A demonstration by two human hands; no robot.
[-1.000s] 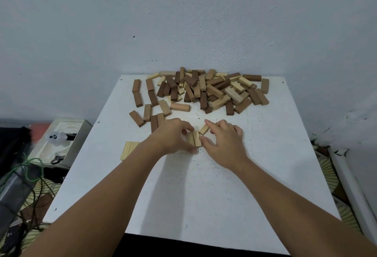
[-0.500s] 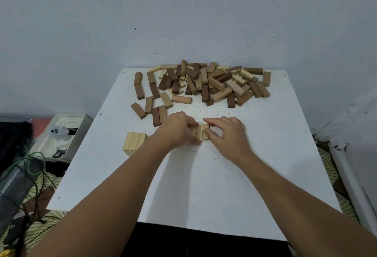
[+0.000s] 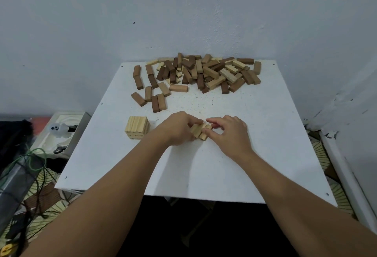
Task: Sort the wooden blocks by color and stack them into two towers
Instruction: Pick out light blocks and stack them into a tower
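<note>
Both hands are busy on the same little bundle of pale blocks [image 3: 201,131] in the middle of the bench [image 3: 224,165]: the left hand [image 3: 176,129] has its fingers curled round the left side of the bundle, the right hand [image 3: 229,132] pinches it from the right, so each grip is closed on those blocks, squeezing them side by side into what looks like a row of three. Just left of the left grip sits the started tower [image 3: 137,127], all light wood and only a few layers high, apart from the hands. Straight ahead, well beyond both grips near the wall, is the pile [image 3: 204,72] of mixed dark and light blocks, with a few loose dark ones [image 3: 149,93] strung out ahead and to the left. No dark tower in sight yet, so I'd say this is early days. My guess is the row gets carried over onto the tower next, and that's where it can go sideways: if the squeeze from either side slackens, the middle block has nothing holding it and can drop out. The bundle also looks a bit skewed, ends not flush, so setting it down like that could leave an overhang that makes later layers wobble. And the tower is close to the left wrist, so a careless swing could knock it. I can't tell how snugly the blocks are lined up under the fingers.
</note>
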